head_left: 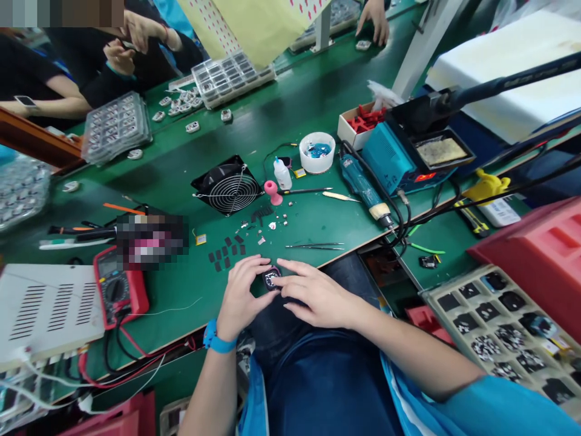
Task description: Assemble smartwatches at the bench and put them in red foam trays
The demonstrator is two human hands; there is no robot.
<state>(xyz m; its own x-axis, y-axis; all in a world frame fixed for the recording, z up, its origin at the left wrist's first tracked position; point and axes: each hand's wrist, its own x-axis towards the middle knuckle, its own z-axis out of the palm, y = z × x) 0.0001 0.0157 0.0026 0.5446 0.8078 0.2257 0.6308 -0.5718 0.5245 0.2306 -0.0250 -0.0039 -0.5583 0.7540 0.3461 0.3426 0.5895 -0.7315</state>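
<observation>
A small black device with a pale screen [272,278] sits at the front edge of the green table [290,115], gripped between both my hands. My left hand [241,295], with a blue wristband, curls its thumb and fingers around the device's left side. My right hand [315,295] pinches its right side, fingers pressed together over it. Small black pads [226,253] and tiny parts lie scattered just beyond my hands. Tweezers [315,246] lie on the table to the right of them.
A black fan [228,188], pink stand [273,192], glue bottle [282,174], white bowl [317,152], blue screwdriver [365,191] and soldering station [403,154] stand behind. A red multimeter [118,287] is at left, a parts tray [503,327] at right. Other people's hands work at the far side.
</observation>
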